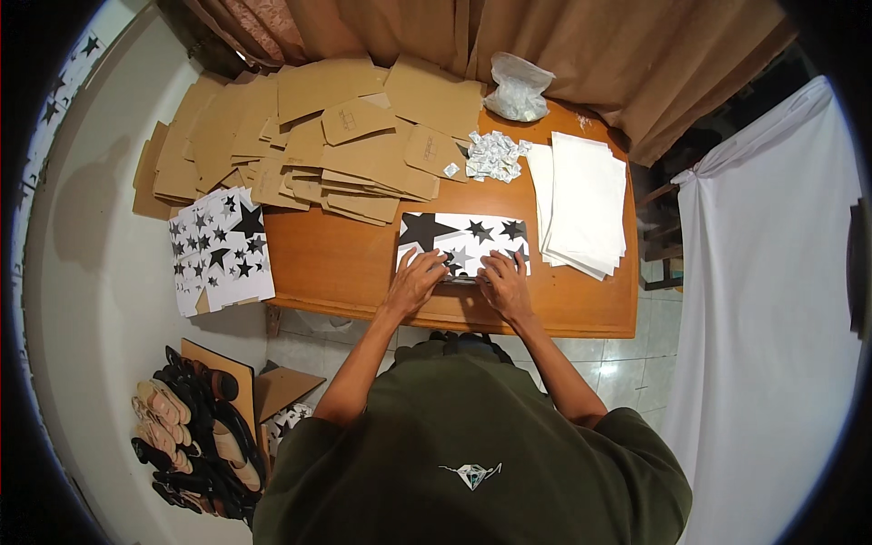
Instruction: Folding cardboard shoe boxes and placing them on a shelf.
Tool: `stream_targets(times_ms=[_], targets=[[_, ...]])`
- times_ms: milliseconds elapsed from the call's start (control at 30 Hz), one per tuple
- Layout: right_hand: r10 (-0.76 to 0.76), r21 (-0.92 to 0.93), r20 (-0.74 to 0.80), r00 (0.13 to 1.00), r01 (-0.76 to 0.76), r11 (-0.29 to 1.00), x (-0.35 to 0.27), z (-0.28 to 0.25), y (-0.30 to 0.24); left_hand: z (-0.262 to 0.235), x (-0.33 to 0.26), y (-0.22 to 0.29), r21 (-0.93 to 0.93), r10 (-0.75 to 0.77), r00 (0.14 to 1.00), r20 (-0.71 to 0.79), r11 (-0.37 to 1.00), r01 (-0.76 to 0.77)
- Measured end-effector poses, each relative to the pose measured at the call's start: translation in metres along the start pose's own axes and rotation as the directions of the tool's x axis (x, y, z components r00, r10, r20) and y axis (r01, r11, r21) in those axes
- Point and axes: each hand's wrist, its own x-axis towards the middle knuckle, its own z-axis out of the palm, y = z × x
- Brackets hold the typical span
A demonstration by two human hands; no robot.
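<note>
Left hand [415,282] and right hand [505,283] flat, fingers spread, gripping nothing, pressing star-printed sheet [463,238]; white paper stack [586,204] at 3 o'clock.

Bare surface [345,259] lies open between the star-printed sheet [463,238] and the left edge. Cardboard pieces [318,136] block the far-left area. White paper stack [586,200] occupies the right edge; foil packets [495,156] and plastic bag [518,89] obstruct the far edge.

1 head view, high above, facing down on wooden table [345,263], fisheye-bent.
</note>
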Motion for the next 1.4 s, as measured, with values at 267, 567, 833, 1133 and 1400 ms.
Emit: stream_targets(times_ms=[267, 567, 833, 1133, 1400], targets=[[0.043, -0.053, -0.014, 0.999, -0.043, 0.998, -0.006, -0.026, -0.003, 0.003, -0.002, 0.0, -0.001, -0.006, 1.0, 0.006, 1.0, 0.006], [0.427, 0.438, 0.072, 0.901, -0.413, 0.798, -0.024, -0.049, 0.02, -0.01, 0.006, -0.001, 0.048, 0.028, 0.999, -0.046, 0.999, -0.025], [0.484, 0.262, 0.027, 0.874, -0.474, 0.841, -0.052, -0.012, 0.026, -0.024, 0.017, 0.001, 0.045, 0.03, 0.998, 0.05, 0.998, -0.032], [0.491, 0.426, -0.158, 0.857, -0.389, 0.817, -0.053, -0.003, 0.021, -0.007, 0.009, -0.005, 0.056, 0.037, 0.998, 0.05, 0.998, -0.04], [0.193, 0.137, -0.146, 0.97, -0.173, 0.975, -0.006, -0.041, -0.024, -0.002, 0.003, -0.005, 0.074, 0.031, 0.999, 0.031, 0.997, -0.034]])
